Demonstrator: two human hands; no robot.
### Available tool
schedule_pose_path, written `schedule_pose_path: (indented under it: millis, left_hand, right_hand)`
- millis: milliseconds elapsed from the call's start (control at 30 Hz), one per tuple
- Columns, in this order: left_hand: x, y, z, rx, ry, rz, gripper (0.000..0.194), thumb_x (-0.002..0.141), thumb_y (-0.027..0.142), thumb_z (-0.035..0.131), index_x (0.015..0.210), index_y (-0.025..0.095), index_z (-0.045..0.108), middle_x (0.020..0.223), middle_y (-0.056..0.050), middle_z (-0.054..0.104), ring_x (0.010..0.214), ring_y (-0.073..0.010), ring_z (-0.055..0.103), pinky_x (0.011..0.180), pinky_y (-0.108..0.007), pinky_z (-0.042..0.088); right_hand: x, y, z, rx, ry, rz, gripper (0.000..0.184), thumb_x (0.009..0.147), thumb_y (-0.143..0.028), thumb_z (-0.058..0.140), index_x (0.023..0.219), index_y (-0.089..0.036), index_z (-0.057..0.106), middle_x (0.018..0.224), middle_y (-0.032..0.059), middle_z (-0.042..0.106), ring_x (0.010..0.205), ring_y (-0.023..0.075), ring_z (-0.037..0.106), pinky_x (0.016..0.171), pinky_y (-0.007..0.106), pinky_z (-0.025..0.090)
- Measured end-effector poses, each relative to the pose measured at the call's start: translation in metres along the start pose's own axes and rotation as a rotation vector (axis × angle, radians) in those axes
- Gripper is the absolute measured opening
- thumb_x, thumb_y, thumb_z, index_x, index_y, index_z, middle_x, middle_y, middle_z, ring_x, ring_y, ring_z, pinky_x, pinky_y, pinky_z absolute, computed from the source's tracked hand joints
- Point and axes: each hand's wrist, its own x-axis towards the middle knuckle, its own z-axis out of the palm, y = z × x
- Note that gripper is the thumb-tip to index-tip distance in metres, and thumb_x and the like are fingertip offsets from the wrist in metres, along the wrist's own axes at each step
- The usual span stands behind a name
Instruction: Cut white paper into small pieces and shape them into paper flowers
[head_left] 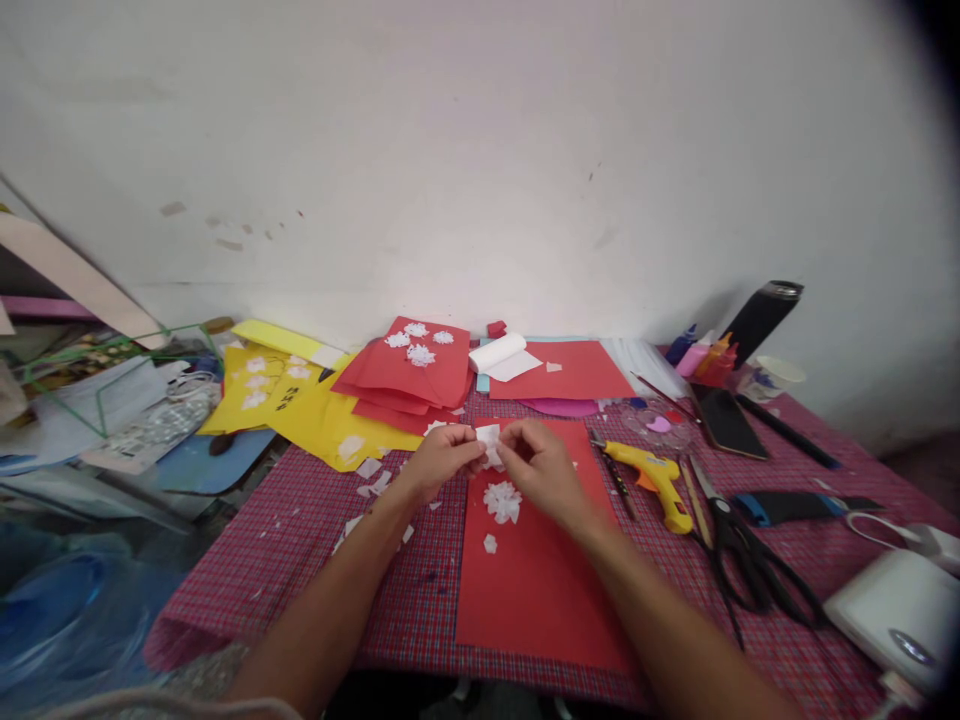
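My left hand and my right hand meet over the upper part of a red paper sheet. Between them they pinch a small piece of white paper, its lower part partly covered by my fingers. Just below my hands, a white ruffled paper flower lies on the red sheet. A small white scrap sits under that flower. Loose white paper pieces are scattered on the checked cloth left of the sheet.
Folded red sheets with white flowers lie behind, beside a white paper roll. To the right are a yellow glue gun, scissors, a utility knife, a phone, paint bottles and a black flask. Yellow sheets lie left.
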Motion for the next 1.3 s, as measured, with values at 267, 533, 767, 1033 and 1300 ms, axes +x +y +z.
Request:
schedule_pose_path:
  millis: [267, 533, 767, 1033, 1300]
  left_hand:
    - [0.0007, -0.0051, -0.0010, 0.002, -0.082, -0.020, 0.013, 0.076, 0.026, 0.063, 0.072, 0.013, 0.064, 0.066, -0.003, 0.063, 0.057, -0.0118, 0.058, 0.058, -0.024, 0.045]
    - [-0.0001, -0.0019, -0.0014, 0.017, -0.074, 0.012, 0.020, 0.078, 0.030, 0.066, 0.071, 0.012, 0.064, 0.065, -0.003, 0.062, 0.057, -0.0114, 0.056, 0.056, -0.024, 0.044]
    - [0.0003, -0.0024, -0.0004, 0.024, -0.064, 0.013, 0.024, 0.078, 0.034, 0.068, 0.071, 0.012, 0.063, 0.064, -0.003, 0.062, 0.056, -0.0113, 0.056, 0.056, -0.024, 0.045]
    - [0.0010, -0.0039, -0.0008, 0.063, -0.084, 0.037, 0.024, 0.079, 0.035, 0.066, 0.072, 0.013, 0.062, 0.065, -0.002, 0.061, 0.057, -0.0104, 0.054, 0.056, -0.023, 0.043]
    - [0.0021, -0.0056, -0.0009, 0.105, -0.069, 0.052, 0.025, 0.081, 0.036, 0.065, 0.072, 0.013, 0.060, 0.064, -0.001, 0.059, 0.056, -0.0098, 0.052, 0.055, -0.023, 0.041]
  right_hand:
    - [-0.0023, 0.0043, 0.0039, -0.155, -0.111, -0.047, 0.010, 0.083, -0.013, 0.055, 0.079, -0.020, 0.061, 0.077, 0.0018, 0.062, 0.072, 0.0165, 0.056, 0.065, 0.026, 0.039]
    - [-0.0013, 0.0037, 0.0046, 0.074, -0.135, 0.106, 0.013, 0.083, -0.015, 0.056, 0.086, -0.020, 0.068, 0.080, 0.0019, 0.070, 0.075, 0.0171, 0.064, 0.069, 0.027, 0.046]
    - [-0.0018, 0.0067, 0.0057, 0.106, -0.130, 0.134, 0.010, 0.083, -0.019, 0.057, 0.084, -0.020, 0.067, 0.078, 0.0018, 0.069, 0.072, 0.0174, 0.063, 0.066, 0.027, 0.047]
    - [-0.0019, 0.0042, 0.0037, 0.099, -0.120, 0.126, 0.012, 0.084, -0.019, 0.055, 0.077, -0.019, 0.065, 0.073, 0.0003, 0.066, 0.067, 0.0153, 0.059, 0.063, 0.026, 0.043]
    - [-0.0006, 0.0009, 0.0030, 0.146, -0.126, 0.150, 0.012, 0.084, -0.021, 0.056, 0.075, -0.019, 0.063, 0.071, -0.0006, 0.063, 0.065, 0.0143, 0.056, 0.061, 0.024, 0.042]
